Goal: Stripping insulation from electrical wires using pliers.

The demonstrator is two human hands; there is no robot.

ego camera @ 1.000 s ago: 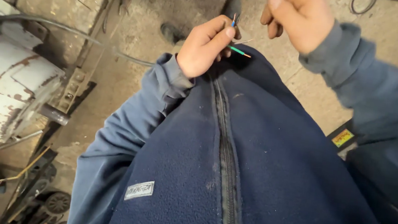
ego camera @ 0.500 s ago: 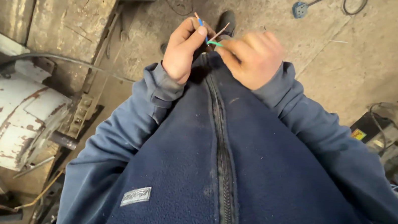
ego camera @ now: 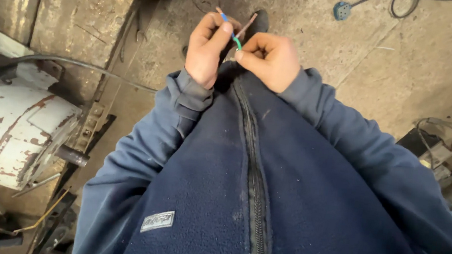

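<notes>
Both hands meet above the jacket zipper (ego camera: 254, 176). Left hand (ego camera: 207, 47) pinches the blue wire (ego camera: 225, 18); right hand (ego camera: 272, 58) pinches the green wire (ego camera: 237, 42). Step judged: joining ends; next calls for a steady twist.

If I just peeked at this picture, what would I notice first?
First, the two hands close together near the top middle: the left hand and right hand pinch thin coloured wires, blue, green and brown. Below them, a big dark blue fleece jacket with a zip fills most of the view. At the left edge sits a rusty white motor.
</notes>
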